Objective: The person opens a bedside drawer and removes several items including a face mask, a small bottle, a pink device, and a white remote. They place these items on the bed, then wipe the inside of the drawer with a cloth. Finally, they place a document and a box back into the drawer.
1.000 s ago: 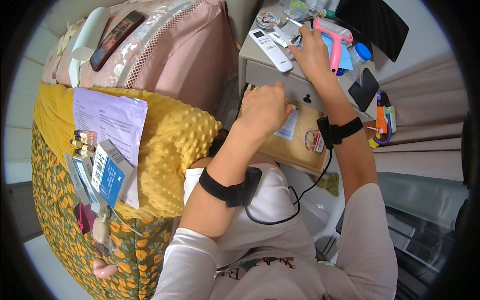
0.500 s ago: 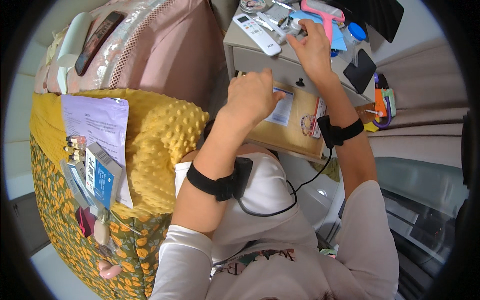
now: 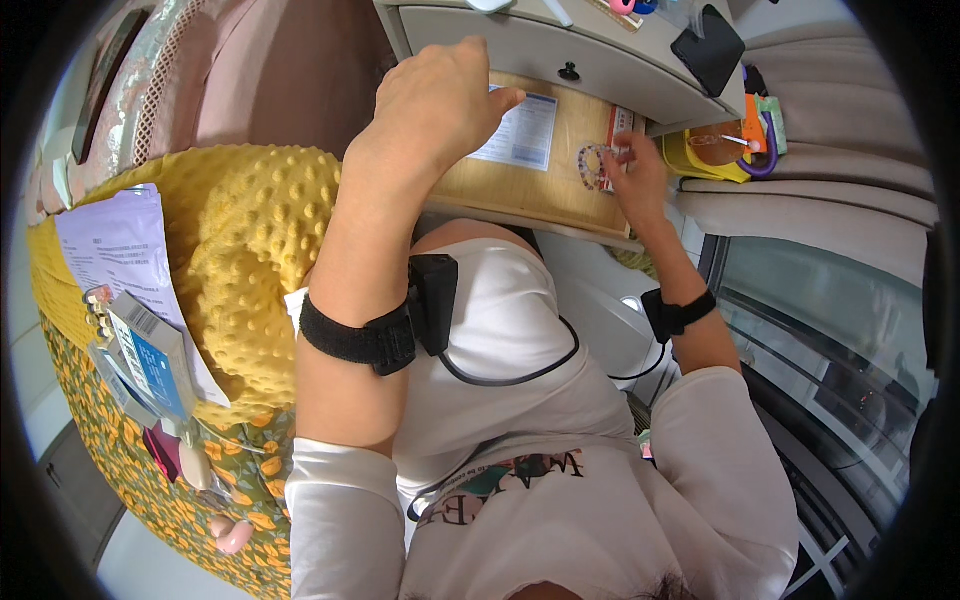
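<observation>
The right hand is at the right side of the open drawer, fingers bent beside the beaded bracelet and red-and-white packet; contact or grip cannot be told. The left hand, thumb apart from fingers, nothing visibly held, partly overlaps the printed card at left. Risk: bracelet and packet lie so close that a loose pinch could snag or drag both.
</observation>
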`<state>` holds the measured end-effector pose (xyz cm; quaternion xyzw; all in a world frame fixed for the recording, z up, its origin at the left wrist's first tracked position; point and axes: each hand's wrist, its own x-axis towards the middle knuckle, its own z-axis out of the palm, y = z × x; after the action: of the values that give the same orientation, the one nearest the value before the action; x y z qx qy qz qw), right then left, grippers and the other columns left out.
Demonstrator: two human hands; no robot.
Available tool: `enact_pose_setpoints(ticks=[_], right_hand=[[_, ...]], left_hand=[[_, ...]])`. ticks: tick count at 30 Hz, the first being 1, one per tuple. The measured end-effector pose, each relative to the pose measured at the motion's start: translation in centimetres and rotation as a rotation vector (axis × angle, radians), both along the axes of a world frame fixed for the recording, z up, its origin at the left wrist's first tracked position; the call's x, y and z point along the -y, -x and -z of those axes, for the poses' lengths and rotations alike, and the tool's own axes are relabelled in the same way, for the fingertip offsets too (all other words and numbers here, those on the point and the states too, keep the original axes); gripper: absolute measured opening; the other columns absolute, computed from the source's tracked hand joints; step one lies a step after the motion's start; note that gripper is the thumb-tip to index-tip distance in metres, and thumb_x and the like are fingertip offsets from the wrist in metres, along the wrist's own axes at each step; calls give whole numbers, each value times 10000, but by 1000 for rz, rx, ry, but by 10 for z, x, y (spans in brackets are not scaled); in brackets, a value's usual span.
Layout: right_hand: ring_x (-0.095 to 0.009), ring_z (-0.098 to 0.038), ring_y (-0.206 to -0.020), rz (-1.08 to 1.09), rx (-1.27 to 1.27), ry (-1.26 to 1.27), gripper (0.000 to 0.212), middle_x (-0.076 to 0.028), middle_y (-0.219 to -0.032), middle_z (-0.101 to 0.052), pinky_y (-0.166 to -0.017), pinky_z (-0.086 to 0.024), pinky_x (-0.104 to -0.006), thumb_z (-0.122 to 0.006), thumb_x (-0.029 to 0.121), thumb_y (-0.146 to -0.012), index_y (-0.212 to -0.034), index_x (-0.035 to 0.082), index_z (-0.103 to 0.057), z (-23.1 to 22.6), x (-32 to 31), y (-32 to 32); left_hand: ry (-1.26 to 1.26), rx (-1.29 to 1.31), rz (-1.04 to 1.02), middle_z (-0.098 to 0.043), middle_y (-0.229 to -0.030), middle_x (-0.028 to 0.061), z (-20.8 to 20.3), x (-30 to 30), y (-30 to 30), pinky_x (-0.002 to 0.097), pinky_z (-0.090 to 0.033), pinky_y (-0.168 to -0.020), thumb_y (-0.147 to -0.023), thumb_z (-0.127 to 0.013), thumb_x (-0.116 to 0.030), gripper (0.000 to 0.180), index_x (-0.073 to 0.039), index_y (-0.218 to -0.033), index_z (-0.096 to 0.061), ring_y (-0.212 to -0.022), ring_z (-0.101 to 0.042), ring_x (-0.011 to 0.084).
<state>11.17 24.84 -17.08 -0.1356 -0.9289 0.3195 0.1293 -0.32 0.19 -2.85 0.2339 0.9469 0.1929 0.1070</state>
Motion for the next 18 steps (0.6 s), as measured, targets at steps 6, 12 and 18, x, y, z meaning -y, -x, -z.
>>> enact_pose_setpoints(ticks=[6, 12, 18], right_hand=[[-323, -571, -928, -34, 159, -257, 303, -153, -1037, -559, -800, -472, -409, -610, 42, -720, -1022, 43, -582, 88, -31, 0], [-306, -461, -1126, -197, 367, -737, 270, -126, -1136, -549, -942, -356, -437, -532, 60, -760, -1017, 76, -615, 107, -41, 33], [-261, -459, -1152, -194, 544, -938, 268, -87, -1157, -568, -938, -306, -493, -499, 79, -804, -1039, 78, -629, 117, -39, 45]], left_hand=[[6, 40, 3, -657, -879, 207, 2, -2, -2, 404, -500, -788, -833, -634, -376, 537, 24, -1178, -541, -870, -644, 350], [15, 57, 4, -652, -861, 215, 2, -2, 1, 406, -497, -770, -832, -634, -364, 514, 32, -1149, -552, -852, -643, 354], [20, 74, 5, -648, -847, 223, 1, -1, 4, 410, -493, -760, -831, -637, -350, 494, 34, -1130, -557, -842, -640, 362]])
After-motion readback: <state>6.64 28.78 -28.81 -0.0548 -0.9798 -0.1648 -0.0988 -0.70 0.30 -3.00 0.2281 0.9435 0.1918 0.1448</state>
